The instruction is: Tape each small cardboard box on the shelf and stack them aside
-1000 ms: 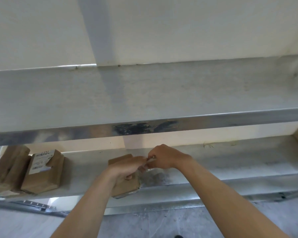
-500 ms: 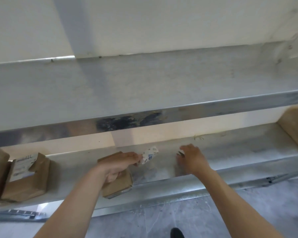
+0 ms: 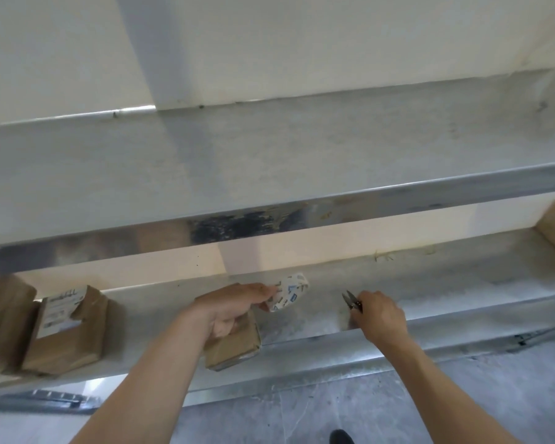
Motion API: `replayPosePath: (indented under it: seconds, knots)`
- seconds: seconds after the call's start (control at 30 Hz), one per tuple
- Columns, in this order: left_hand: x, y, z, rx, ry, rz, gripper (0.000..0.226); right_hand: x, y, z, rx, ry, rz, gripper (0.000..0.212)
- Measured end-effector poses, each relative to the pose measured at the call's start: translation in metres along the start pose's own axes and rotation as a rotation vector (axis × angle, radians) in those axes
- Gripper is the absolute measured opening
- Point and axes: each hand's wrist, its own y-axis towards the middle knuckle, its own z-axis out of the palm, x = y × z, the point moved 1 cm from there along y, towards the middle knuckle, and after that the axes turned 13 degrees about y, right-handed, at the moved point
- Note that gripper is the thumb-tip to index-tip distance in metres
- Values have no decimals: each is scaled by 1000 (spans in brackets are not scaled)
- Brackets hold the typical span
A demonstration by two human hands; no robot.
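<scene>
1. While gripping a small cardboard box (image 3: 233, 342) on the shelf (image 3: 430, 293), the left hand (image 3: 229, 310) pinches a printed tape strip (image 3: 290, 291) at its fingertips.
2. Right hand (image 3: 380, 318), beside it, pinches small snips (image 3: 351, 301).
3. Further boxes (image 3: 66, 328) stand beyond the left hand.

Lower shelf (image 3: 430, 296): under upper shelf (image 3: 269, 155), running 9 to 3 o'clock.
Small box (image 3: 234, 346): on lower shelf, centre, under left hand (image 3: 234, 310).
Tape strip (image 3: 290, 291): at 1 o'clock from small box.
Snips (image 3: 351, 301): at 3 o'clock from tape strip, in right hand (image 3: 378, 318).
Labelled box (image 3: 68, 328): at 9 o'clock from small box, well apart.
</scene>
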Motion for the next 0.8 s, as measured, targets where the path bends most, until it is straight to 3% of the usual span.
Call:
replayPosePath:
  seconds: [0.1, 0.17, 0.23, 0.37, 0.47, 0.63, 0.8]
  knots:
    - [-5, -14, 3, 12, -31, -10, 61, 4, -6, -4, 46, 62, -19, 20]
    - [-12, -22, 5, 3, -18, -30, 35, 8, -15, -7, 85, 150, -20, 19]
    - [-14, -22, 5, -12, -28, -46, 25, 18, -30, -7, 150, 254, -38, 19]
    - [-18, -29, 6, -8, -3, -81, 25, 58, -77, 1, 386, 453, -119, 20]
    - [-20, -33, 5, -5, 7, -86, 26, 92, -110, 3, 572, 808, -64, 29]
    - [-16, -31, 2, 38, -49, -83, 32, 120, -119, 13, 531, 1229, 108, 30]
    - [-22, -41, 3, 25, -60, -74, 34, 131, -112, 23, 483, 1219, 157, 29]
